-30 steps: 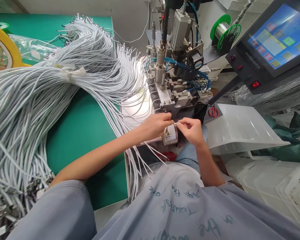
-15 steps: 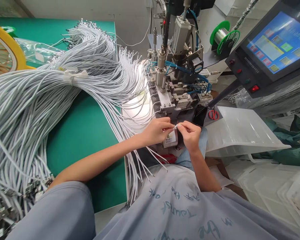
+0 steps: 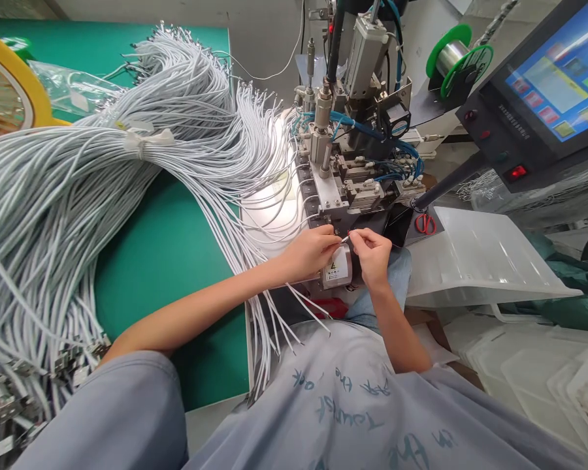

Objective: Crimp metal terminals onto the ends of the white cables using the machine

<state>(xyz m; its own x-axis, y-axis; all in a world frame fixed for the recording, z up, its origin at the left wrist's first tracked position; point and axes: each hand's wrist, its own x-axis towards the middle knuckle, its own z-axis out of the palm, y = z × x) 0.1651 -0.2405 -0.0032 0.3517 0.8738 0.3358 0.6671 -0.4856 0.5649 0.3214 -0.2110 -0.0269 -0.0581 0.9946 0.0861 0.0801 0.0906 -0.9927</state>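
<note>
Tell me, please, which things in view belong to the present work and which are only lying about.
Seemingly part of the work:
white cable between left hand and right hand
tied cable bundle
machine

Probably just lying about:
red-handled scissors
clear plastic bag
yellow-framed object

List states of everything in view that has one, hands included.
Left hand: closed, pinching white cable
Right hand: closed, fingertips pinching near the cable's end
White cable: held between both hands
Cable bundle: bound with a white tie
Screen: on
Red switch: lit
Spool: mounted, wire wound on it
Red-handled scissors: lying down; open or shut, can't tell
</note>
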